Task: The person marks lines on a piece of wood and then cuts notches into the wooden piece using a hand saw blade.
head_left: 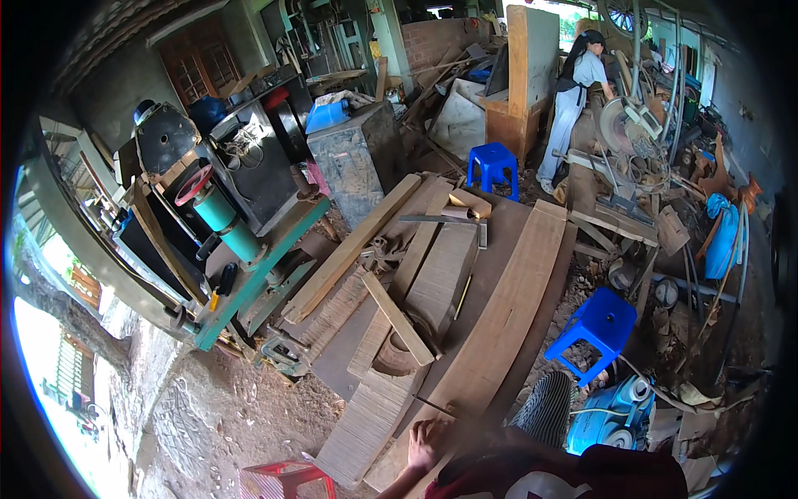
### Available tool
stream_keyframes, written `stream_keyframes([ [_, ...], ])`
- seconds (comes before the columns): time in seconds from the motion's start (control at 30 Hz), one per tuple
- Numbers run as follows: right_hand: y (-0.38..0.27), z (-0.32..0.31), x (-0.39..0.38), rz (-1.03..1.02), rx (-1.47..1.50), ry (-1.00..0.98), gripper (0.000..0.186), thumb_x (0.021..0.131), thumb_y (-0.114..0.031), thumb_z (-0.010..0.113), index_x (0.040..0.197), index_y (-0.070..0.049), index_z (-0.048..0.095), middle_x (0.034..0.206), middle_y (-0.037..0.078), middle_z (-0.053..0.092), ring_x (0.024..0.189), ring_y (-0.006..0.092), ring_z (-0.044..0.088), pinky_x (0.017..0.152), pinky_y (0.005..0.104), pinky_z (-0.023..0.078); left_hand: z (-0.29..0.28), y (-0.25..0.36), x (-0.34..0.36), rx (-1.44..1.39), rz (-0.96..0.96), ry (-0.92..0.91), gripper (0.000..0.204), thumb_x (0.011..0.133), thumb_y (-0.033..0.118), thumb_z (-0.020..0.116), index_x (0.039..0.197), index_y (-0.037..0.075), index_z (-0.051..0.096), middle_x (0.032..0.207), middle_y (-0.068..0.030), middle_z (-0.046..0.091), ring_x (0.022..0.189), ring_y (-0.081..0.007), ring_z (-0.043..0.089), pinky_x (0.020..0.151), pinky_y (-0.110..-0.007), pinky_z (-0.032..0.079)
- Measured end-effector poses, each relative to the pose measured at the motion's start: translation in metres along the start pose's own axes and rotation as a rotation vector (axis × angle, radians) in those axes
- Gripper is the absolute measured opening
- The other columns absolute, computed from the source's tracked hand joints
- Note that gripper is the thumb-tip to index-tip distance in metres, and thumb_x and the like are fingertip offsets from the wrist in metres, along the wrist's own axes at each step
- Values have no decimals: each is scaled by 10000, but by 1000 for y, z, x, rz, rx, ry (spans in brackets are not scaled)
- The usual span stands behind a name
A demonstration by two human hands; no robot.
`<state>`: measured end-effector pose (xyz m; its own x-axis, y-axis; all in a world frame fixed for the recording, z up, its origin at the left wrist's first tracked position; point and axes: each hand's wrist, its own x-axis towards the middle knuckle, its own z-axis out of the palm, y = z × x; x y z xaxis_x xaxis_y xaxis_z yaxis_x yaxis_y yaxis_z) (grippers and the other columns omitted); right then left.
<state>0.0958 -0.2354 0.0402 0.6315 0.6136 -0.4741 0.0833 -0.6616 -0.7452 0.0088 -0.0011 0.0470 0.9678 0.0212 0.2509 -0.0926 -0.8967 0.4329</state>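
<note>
My left hand point(427, 441) rests at the near end of a long wide plank point(499, 320), its fingers curled; what they hold, if anything, is hidden. Just beyond it a thin dark stick point(434, 406) points up to the left over the plank. To the right of it a brown blur point(490, 441) is probably my right hand and forearm; its fingers cannot be made out. Left of the plank lies a ridged wooden board point(382, 424) with a rounded cut-out. A short wooden strip point(399, 320) crosses the cut-out. A metal square point(445, 219) and a yellow pencil point(464, 298) lie farther up.
A long timber point(353, 249) lies along the table's left side. A green machine point(229, 224) stands left. Blue stools point(592, 333) stand right and behind the table, a red stool point(287, 481) near left. A person point(573, 108) works at the back right beside a round blade.
</note>
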Motion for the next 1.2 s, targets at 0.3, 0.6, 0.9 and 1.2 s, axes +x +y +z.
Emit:
stream_keyframes([
  [0.3, 43, 28, 22, 99, 137, -92, 585, 792, -572, 384, 828, -32, 605, 741, 131, 611, 751, 252, 589, 707, 318, 429, 0, -1, -4, -7, -4, 9, 616, 552, 151, 659, 1141, 220, 493, 1095, -118, 425, 1016, -325, 375, 855, -431, 365],
  [0.6, 27, 15, 10, 84, 120, -29, 581, 787, -583, 379, 812, -51, 612, 726, 121, 610, 734, 253, 587, 702, 320, 430, -9, 4, 3, -37, 0, 9, 594, 569, 172, 665, 1137, 216, 494, 1088, -123, 428, 1019, -329, 376, 846, -430, 368],
  [0.9, 36, 18, 18, 91, 145, -153, 542, 811, -539, 382, 726, -59, 617, 668, 103, 604, 668, 216, 587, 678, 301, 432, 0, 0, -2, -7, -20, 17, 545, 602, 189, 657, 1125, 222, 504, 1080, -111, 444, 1015, -318, 392, 848, -409, 375],
  [1.2, 13, 10, 4, 59, 104, -7, 546, 794, -551, 408, 734, -50, 618, 636, 95, 595, 647, 228, 587, 648, 314, 436, -4, 2, 1, -44, 14, 34, 487, 609, 181, 653, 1083, 200, 541, 1030, -103, 483, 990, -302, 408, 835, -411, 378],
])
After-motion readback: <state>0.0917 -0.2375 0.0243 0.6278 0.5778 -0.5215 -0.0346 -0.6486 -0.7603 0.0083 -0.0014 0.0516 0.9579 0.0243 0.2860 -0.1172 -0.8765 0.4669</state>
